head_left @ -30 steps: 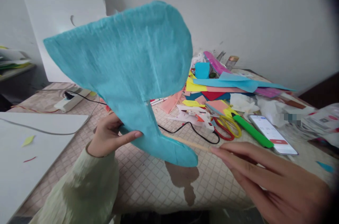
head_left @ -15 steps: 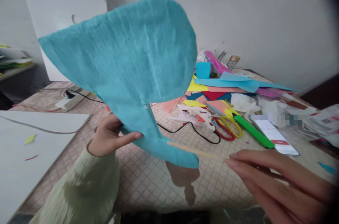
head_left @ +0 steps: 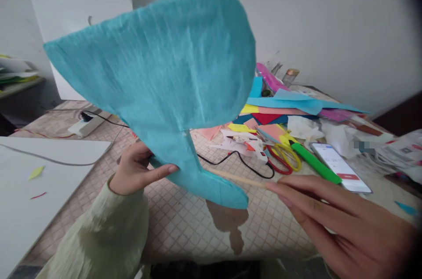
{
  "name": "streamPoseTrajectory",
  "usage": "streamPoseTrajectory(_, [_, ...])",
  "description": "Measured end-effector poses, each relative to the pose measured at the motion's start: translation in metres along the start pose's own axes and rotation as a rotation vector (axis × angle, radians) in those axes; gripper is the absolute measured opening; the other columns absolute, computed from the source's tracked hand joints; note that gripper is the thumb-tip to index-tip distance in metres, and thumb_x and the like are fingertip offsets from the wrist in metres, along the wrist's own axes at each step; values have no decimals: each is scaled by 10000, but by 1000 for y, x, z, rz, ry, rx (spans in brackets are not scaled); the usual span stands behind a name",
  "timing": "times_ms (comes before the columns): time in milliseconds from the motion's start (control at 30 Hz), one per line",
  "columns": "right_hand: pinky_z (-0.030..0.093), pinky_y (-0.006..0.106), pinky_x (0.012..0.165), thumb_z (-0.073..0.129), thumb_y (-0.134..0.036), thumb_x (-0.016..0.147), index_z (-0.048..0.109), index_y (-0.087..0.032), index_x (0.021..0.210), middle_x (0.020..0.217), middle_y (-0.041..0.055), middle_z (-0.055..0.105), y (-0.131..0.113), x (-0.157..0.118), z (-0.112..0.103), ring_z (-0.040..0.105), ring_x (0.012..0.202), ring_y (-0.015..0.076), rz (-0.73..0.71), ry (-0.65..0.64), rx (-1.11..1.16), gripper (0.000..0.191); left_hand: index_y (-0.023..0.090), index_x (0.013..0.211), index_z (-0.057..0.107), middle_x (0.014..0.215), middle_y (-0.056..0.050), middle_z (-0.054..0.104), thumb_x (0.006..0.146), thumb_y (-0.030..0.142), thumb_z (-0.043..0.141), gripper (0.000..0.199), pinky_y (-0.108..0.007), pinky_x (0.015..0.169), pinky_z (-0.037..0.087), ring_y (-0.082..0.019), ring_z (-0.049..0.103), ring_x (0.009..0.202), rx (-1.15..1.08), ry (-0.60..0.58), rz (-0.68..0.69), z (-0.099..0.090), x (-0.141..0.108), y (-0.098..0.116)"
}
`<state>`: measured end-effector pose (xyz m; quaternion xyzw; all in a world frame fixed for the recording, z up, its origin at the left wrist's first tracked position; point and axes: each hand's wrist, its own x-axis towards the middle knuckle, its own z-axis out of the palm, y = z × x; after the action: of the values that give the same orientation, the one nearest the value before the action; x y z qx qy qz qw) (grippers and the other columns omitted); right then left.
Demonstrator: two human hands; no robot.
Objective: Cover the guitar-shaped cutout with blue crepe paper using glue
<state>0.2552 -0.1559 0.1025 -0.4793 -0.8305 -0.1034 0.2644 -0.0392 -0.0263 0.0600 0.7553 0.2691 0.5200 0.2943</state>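
Note:
A large blue paper-covered shape [head_left: 171, 59], with a broad rounded upper part and a narrow lower piece ending in a rounded tip, is held upright over the table. My left hand [head_left: 141, 169] grips its lower part, thumb in front and fingers behind. Between the fingertips of my right hand [head_left: 329, 213] is a thin pale wooden stick [head_left: 244, 179]. The stick points left, and its far end reaches the corner where the narrow lower piece bends. Whether it touches the paper or passes behind it, I cannot tell.
Behind the shape lie a white glue gun [head_left: 260, 151] with a black cord, scissors [head_left: 290, 158], a green marker [head_left: 316, 162], a phone [head_left: 343, 167] and coloured paper [head_left: 296, 103]. At left are a power strip [head_left: 87, 126] and a white board [head_left: 66, 191].
My right hand has moved left with the stick, bringing its end to the bend in the lower piece. The blue shape's upper part has shifted slightly up and looks a little larger.

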Motion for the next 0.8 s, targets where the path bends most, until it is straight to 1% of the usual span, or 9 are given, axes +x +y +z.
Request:
streamPoseTrajectory(133, [507, 214, 719, 427, -104, 851, 543, -269, 1165, 1041, 16, 626, 0, -1, -2, 616, 896, 124, -10, -4, -9, 374, 193, 727, 674, 640, 2, 636, 556, 156, 763, 196, -244, 502, 501, -141, 576, 557, -15, 0, -8, 0, -1, 1])
streamPoseTrajectory(300, [477, 231, 808, 414, -73, 845, 552, -253, 1161, 1047, 11, 622, 0, 0, -4, 600, 920, 118, -50, -11, -9, 389, 197, 747, 681, 656, 1, 646, 566, 145, 758, 203, -249, 517, 503, -145, 584, 567, -20, -14, 4, 0, 0, -2])
streamPoseTrajectory(367, [475, 227, 817, 405, -66, 847, 560, -241, 1155, 1039, 11, 628, -1, 1, -4, 598, 921, 117, -68, -4, -3, 387, 191, 746, 682, 652, -5, 649, 564, 156, 761, 201, -255, 518, 504, -149, 586, 565, -20, -18, 14, -1, 0, -2])
streamPoseTrajectory(433, [479, 233, 814, 403, -69, 854, 585, -246, 1120, 1020, 6, 638, -3, 2, -3, 601, 906, 121, -64, 32, 4, 368, 182, 741, 684, 652, -19, 658, 572, 163, 758, 185, -263, 517, 504, -157, 590, 569, -18, -35, 14, -2, 1, -1])
streamPoseTrajectory(533, [482, 271, 803, 438, -58, 841, 623, -294, 1042, 980, -16, 651, -7, 0, -1, 605, 878, 137, -12, 85, 5, 360, 176, 721, 688, 658, -39, 670, 590, 170, 748, 144, -275, 525, 506, -173, 599, 589, -19, -77, 13, -3, 0, -1])
streamPoseTrajectory(600, [483, 305, 787, 476, -66, 825, 636, -329, 1000, 941, -24, 651, -8, -4, 0, 602, 854, 153, 7, 134, -2, 355, 187, 720, 687, 651, -27, 663, 583, 169, 752, 153, -270, 528, 504, -164, 590, 589, -16, -54, 15, -3, 0, -2])
streamPoseTrajectory(667, [472, 337, 790, 473, -76, 827, 637, -345, 1004, 925, -17, 640, -7, -9, -1, 592, 848, 166, 10, 175, -19, 361, 197, 724, 684, 643, -9, 647, 563, 171, 763, 181, -260, 527, 501, -149, 574, 579, -11, -9, 12, -3, -1, -3])
streamPoseTrajectory(733, [458, 356, 802, 448, -78, 839, 613, -344, 1063, 951, -1, 622, -4, -12, -2, 582, 866, 174, 13, 157, -37, 385, 196, 727, 683, 642, -6, 643, 556, 177, 768, 191, -257, 519, 499, -145, 569, 569, -8, 0, 6, -2, -2, -3])
streamPoseTrajectory(800, [463, 350, 791, 447, -70, 836, 571, -329, 1131, 1000, 11, 610, -1, -12, -4, 582, 890, 176, 29, 77, -46, 412, 191, 726, 682, 647, -11, 649, 560, 179, 765, 187, -260, 516, 501, -151, 578, 567, -8, -15, 8, -2, -2, -3])
